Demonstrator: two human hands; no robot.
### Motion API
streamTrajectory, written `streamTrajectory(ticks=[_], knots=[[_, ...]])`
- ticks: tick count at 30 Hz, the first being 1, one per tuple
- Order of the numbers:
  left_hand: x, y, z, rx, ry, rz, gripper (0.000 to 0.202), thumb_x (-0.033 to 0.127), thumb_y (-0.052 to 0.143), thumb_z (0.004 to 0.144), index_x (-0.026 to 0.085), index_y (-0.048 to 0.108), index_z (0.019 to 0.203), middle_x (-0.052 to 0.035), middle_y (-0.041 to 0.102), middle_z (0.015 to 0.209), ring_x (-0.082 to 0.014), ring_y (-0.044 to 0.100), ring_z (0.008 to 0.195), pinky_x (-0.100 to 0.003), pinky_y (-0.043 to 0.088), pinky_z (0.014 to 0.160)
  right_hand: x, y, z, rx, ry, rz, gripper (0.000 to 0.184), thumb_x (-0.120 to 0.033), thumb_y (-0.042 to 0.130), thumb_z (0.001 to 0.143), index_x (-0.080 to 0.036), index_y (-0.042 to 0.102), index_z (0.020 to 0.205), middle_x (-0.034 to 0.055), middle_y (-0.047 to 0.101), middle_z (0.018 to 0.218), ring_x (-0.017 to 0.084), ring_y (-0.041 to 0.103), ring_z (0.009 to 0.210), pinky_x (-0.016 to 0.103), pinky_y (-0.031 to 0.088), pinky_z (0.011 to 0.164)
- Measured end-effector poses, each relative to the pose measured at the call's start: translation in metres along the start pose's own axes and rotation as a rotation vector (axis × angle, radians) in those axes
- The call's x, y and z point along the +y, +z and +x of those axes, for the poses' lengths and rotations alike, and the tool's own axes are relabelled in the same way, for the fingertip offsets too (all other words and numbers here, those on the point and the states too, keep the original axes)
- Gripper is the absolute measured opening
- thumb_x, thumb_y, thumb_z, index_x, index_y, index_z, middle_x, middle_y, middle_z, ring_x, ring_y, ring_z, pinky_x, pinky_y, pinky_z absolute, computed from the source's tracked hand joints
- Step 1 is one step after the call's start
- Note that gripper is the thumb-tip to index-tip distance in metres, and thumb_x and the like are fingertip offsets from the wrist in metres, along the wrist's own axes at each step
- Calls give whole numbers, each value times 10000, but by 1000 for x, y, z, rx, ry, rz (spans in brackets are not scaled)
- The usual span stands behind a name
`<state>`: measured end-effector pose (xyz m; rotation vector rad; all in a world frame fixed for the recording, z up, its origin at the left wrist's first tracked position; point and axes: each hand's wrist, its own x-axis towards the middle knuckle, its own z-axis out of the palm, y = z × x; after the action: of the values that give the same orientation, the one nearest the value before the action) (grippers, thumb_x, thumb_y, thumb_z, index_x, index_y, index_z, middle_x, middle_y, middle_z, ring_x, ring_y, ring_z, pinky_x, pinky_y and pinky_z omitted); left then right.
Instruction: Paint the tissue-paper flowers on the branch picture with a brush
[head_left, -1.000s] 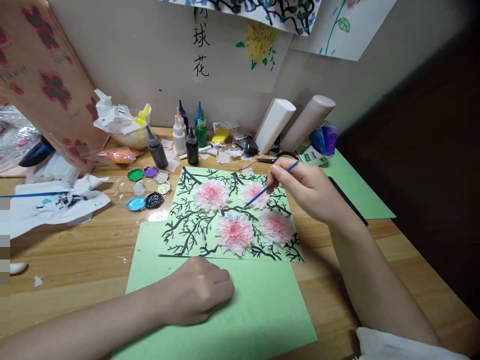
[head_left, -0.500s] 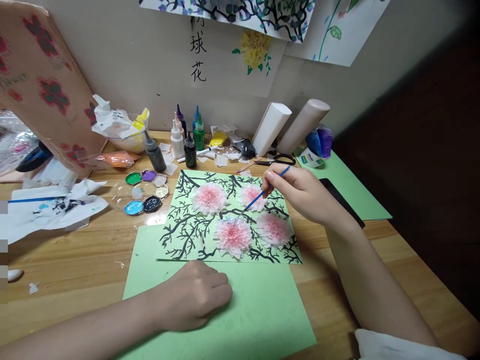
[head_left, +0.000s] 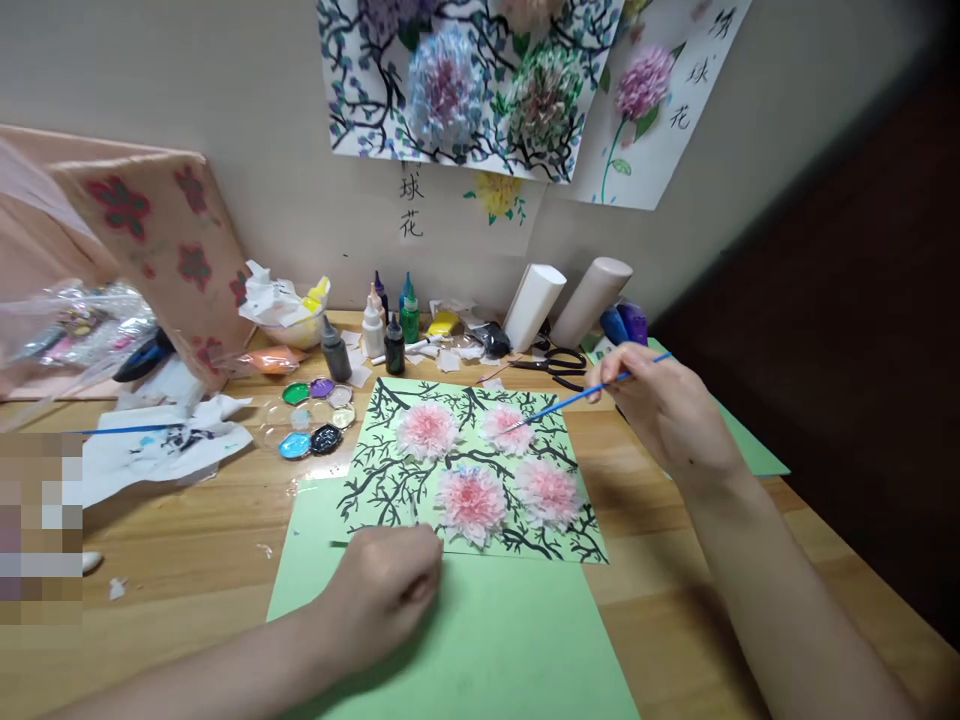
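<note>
Your wooden table (head_left: 202, 570) runs beneath everything, reaching well to the left of your brush grip and on toward you. Nearer to you than that grip, and to its left, lies the large green sheet (head_left: 510, 640), probably there to keep drips off the wood. The painted sheet (head_left: 397, 470) overlaps its far part, just left of the grip, so all the black branches sit within easy reach.

Far left of the grip, crumpled tissue (head_left: 210, 455) is spread flat; its stains suggest you wipe bristles there. Your right hand (head_left: 637, 375) is the grip itself: thumb and fingers pinch the brush (head_left: 585, 393) well back on its handle, which likely keeps your knuckles off the paper and your view of the flowers clear. Your left hand (head_left: 390, 580), lower and left of it, is curled into a loose fist over the sheet's near edge, with nothing visible in it; it may be steadying the paper, though you can't tell whether it presses.

Left of the grip, beyond the sheet's side, is the clear palette (head_left: 270, 420), its wells handy for reloading without crossing your left arm. The upper right paper flower (head_left: 517, 440) is the one nearest the grip. The bristles (head_left: 514, 428) slant over it; contact can't be made out.
</note>
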<state>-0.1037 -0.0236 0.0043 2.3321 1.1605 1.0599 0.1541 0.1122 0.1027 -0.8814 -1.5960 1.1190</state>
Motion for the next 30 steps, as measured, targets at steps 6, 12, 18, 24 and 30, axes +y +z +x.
streamTrajectory(ticks=[6,12,18,24,30], knots=[[-7,-75,0,209,-638,39,364,468,371,914,195,439,683,17,483,633,-144,480,613,-246,386,554,55,-54,-39,218,403,447,111,-297,558,801,-238,564,707,-14,566,702,157,594,688,387,539,773],[-33,-94,-40,275,-1034,-360,567,658,389,823,171,649,955,-112,661,1078,-271,601,1033,-379,478,897,86,-75,-59,421,618,744,74,-183,521,739,-234,566,710,-15,637,622,184,657,723,553,450,930],[-59,-75,-33,315,-1219,-724,692,713,394,758,112,691,928,-209,600,1225,-336,536,1180,-426,451,984,87,-55,-55,239,588,803,65,-204,566,743,-215,580,680,-17,656,633,168,657,724,464,473,916],[-54,-74,-22,298,-1203,-677,629,680,426,779,149,699,978,-163,638,1185,-317,532,1191,-438,410,1028,87,-44,-62,164,520,787,79,-243,595,745,-201,612,680,-21,613,650,115,582,621,319,517,775],[-44,-74,-24,235,-1202,-746,588,649,524,739,145,704,982,-161,665,1137,-310,572,1143,-403,453,989,80,-50,-67,134,465,764,89,-261,622,729,-193,623,673,-13,595,675,120,569,692,287,497,797]])
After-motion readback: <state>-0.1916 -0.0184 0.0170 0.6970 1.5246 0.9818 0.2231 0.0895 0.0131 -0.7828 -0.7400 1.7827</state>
